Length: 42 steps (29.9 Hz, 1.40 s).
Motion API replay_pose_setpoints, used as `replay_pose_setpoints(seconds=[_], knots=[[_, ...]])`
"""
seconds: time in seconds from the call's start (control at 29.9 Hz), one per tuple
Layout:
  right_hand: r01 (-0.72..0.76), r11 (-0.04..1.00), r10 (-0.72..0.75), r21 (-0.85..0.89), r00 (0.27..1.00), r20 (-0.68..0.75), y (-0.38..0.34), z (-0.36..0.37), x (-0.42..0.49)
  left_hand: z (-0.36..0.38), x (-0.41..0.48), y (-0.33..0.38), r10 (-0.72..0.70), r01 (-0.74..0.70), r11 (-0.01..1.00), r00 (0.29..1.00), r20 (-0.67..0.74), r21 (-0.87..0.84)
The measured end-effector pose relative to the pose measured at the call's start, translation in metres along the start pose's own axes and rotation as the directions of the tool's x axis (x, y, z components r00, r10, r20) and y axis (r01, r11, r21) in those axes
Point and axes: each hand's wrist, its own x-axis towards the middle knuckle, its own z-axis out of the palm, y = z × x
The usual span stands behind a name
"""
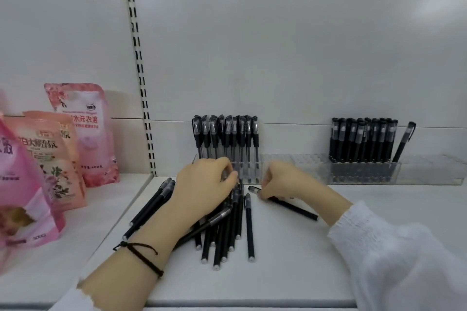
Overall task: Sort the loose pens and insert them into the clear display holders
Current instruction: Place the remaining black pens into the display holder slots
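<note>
Several loose black pens lie in a heap on the white shelf. My left hand rests on top of the heap, its fingers curled over the pens' cap ends. My right hand pinches a single black pen that lies on the shelf to the right of the heap. Behind the hands stands a clear display holder with several clear-barrelled pens upright in it. Another clear holder at the right holds several black pens, one of them leaning.
Pink detergent pouches stand on the lower shelf at the left. A slotted upright post divides the two shelf bays. Between and beside the filled holders run clear holder sections with no pens in them. The white back wall rises behind.
</note>
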Motion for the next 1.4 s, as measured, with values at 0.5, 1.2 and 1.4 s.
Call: replay_pose_setpoints(seconds=[0.5,1.2,1.4], knots=[[0.126,0.34,-0.04,0.932,0.992,-0.119,-0.016,-0.004,-0.017,-0.002,0.001,0.014,-0.153,0.356,0.373,0.935,0.321,-0.857],[0.113,0.986,-0.119,0.121,0.992,0.045,-0.004,0.009,-0.011,0.0,0.002,0.016,-0.287,0.331,0.207,0.92,0.266,-0.921],[0.109,0.994,-0.108,0.03,0.994,-0.032,-0.008,0.022,-0.006,-0.003,0.001,0.017,-0.298,0.335,0.195,0.916,0.27,-0.922]])
